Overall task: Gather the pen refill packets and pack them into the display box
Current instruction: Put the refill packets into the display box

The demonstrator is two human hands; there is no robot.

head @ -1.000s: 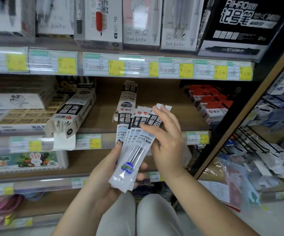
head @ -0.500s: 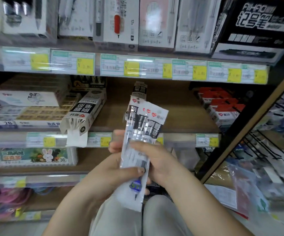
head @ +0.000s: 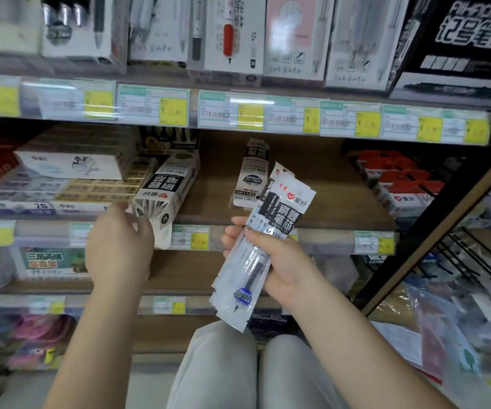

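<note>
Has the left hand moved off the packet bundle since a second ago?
Yes. The left hand has left the clear refill packets, now held by the right hand alone, and reached left to the white-and-black display box.

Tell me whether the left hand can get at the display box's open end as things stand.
Probably yes: the left hand is already at the display box on the shelf edge, fingers by its open flap, with nothing between them.

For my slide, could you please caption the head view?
Right hand grips refill packets; left hand reaches display box.
</note>
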